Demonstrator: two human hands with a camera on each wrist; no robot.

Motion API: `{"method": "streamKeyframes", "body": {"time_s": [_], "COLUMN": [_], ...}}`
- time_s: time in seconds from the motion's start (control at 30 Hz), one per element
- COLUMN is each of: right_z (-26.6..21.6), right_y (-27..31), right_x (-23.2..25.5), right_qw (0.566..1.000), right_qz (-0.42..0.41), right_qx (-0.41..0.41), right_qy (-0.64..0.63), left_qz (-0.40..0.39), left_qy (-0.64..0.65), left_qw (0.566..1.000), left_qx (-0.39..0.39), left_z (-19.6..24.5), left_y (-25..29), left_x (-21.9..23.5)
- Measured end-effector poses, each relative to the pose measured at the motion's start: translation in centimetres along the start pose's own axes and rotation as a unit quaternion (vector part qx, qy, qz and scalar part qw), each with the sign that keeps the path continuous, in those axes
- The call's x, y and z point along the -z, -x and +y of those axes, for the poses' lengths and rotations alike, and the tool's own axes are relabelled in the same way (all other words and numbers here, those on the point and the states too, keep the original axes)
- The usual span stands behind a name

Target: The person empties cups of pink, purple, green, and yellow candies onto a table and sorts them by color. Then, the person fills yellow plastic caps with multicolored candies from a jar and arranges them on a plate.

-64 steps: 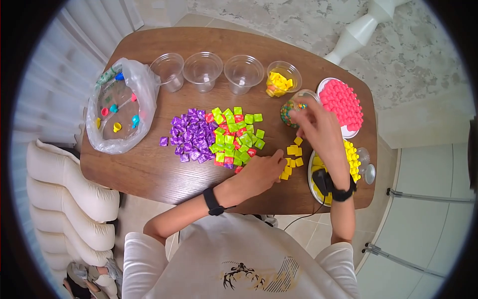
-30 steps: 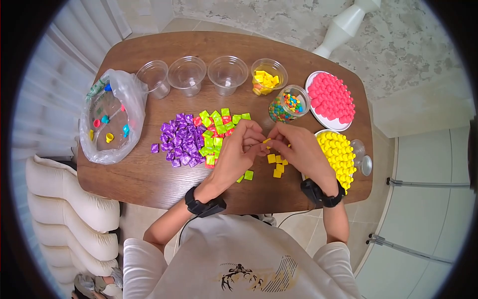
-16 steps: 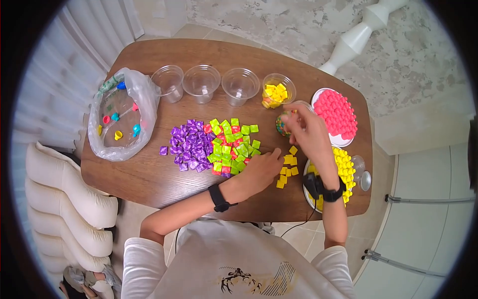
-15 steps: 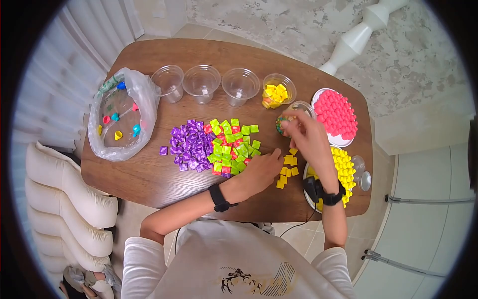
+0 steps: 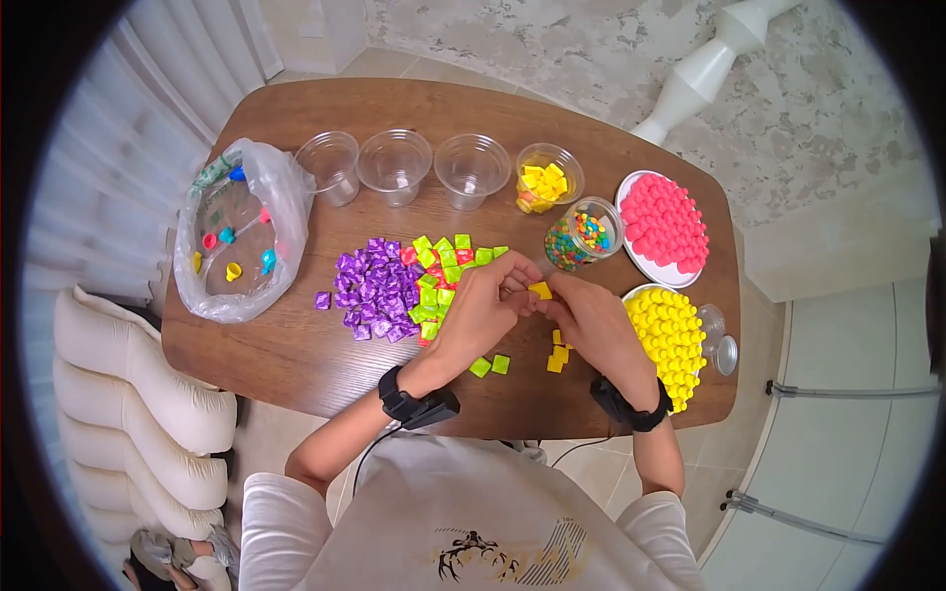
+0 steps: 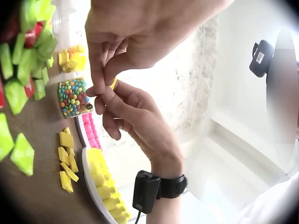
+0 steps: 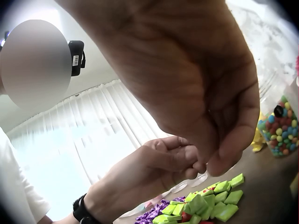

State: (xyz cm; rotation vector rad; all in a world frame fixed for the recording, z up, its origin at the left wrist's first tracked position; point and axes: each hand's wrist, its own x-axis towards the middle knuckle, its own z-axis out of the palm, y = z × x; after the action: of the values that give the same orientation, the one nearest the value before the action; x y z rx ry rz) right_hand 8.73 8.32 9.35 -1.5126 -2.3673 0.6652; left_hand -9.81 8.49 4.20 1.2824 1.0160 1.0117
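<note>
left hand (image 5: 480, 308) and right hand (image 5: 604, 325) pinch a yellow square (image 5: 541, 291)
slack fingers could drop it toward the table's (image 5: 266, 345) near edge

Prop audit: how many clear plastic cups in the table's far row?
4, left to right: the first cup beside the translucent plastic bag, the second cup, the third cup, and the fourth cup, holding yellow square pieces. None looks hidden.
</note>
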Motion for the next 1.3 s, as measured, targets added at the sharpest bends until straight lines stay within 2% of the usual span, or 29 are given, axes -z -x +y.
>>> {"method": "streamKeyframes", "body": {"time_s": [0.07,0.2,0.27,0.3,0.37,0.4,0.43,0.47,0.5,0.53,0.57,0.63,0.67,0.7,0.73,0.77,0.87,0.93,1.1,1.2,1.3], "right_z": [-0.3,-0.6,-0.9,-1.1,-1.2,-1.1,-0.9,-0.7,-0.3,-0.4,-0.6,-1.4,-1.4,-1.2,-1.0,-0.5,1.2,1.6,2.6,2.3,2.0], "right_y": [-0.7,-1.8,-2.6,-3.4,-5.1,-6.2,-6.7,-7.0,-7.3,-7.4,-6.9,-5.0,-4.0,-2.8,-1.6,-0.4,3.1,5.0,8.2,8.8,8.8], "right_x": [0.4,1.0,1.6,2.3,3.3,3.7,4.1,4.0,3.7,3.6,3.6,3.4,3.1,2.9,2.8,2.4,0.9,0.1,-2.6,-4.2,-5.4], "right_qw": [1.000,0.998,0.995,0.996,0.997,0.995,0.990,0.990,0.978,0.961,0.961,0.985,0.986,0.991,0.993,0.992,0.991,0.986,0.985,0.981,0.977], "right_qz": [-0.003,-0.041,-0.046,-0.029,-0.009,0.050,0.109,0.112,0.179,0.244,0.242,0.162,0.158,0.125,0.093,0.093,0.077,0.021,0.018,0.004,0.030], "right_qx": [0.007,0.021,0.023,0.005,-0.014,-0.036,-0.059,-0.063,-0.030,0.004,0.004,-0.027,-0.028,-0.052,-0.077,-0.080,-0.105,-0.159,-0.164,-0.163,-0.165], "right_qy": [-0.009,0.052,0.087,0.084,0.080,0.072,0.065,0.065,0.099,0.131,0.132,0.045,0.044,0.019,-0.006,-0.005,0.012,0.049,0.050,0.109,0.132], "left_qz": [0.017,0.030,0.043,0.042,0.003,-0.001,-0.046,-0.091,-0.093,-0.107,-0.118,-0.135,-0.155,-0.156,-0.176,-0.196,-0.200,-0.202,-0.194,-0.209,-0.220], "left_qy": [0.058,0.046,0.026,0.025,-0.062,-0.064,-0.119,-0.172,-0.171,-0.205,-0.236,-0.267,-0.298,-0.296,-0.341,-0.386,-0.412,-0.408,-0.414,-0.403,-0.420], "left_qw": [0.998,0.998,0.998,0.999,0.998,0.998,0.992,0.981,0.981,0.969,0.950,0.939,0.925,0.926,0.906,0.883,0.869,0.870,0.866,0.869,0.863], "left_qx": [-0.021,-0.023,0.023,0.021,0.024,0.023,0.014,0.005,0.004,-0.082,-0.165,-0.171,-0.179,-0.176,-0.179,-0.184,-0.185,-0.190,-0.202,-0.198,-0.176], "left_z": [-0.5,-0.6,-0.3,-0.5,-1.2,-1.4,-1.6,-1.9,-2.6,-3.0,-3.5,-3.9,-4.0,-4.1,-4.4,-4.5,-4.5,-4.4,-4.2,-4.1,-4.0], "left_y": [0.1,0.5,0.6,0.8,1.1,1.2,1.2,1.2,1.1,1.1,1.3,1.5,1.6,1.6,1.4,1.3,0.8,0.5,0.1,0.0,-0.3], "left_x": [0.3,0.7,0.8,0.9,0.9,0.8,0.5,0.3,-0.2,-0.8,-1.3,-2.7,-3.2,-3.7,-4.0,-4.3,-4.9,-5.1,-5.7,-5.4,-5.1]}}
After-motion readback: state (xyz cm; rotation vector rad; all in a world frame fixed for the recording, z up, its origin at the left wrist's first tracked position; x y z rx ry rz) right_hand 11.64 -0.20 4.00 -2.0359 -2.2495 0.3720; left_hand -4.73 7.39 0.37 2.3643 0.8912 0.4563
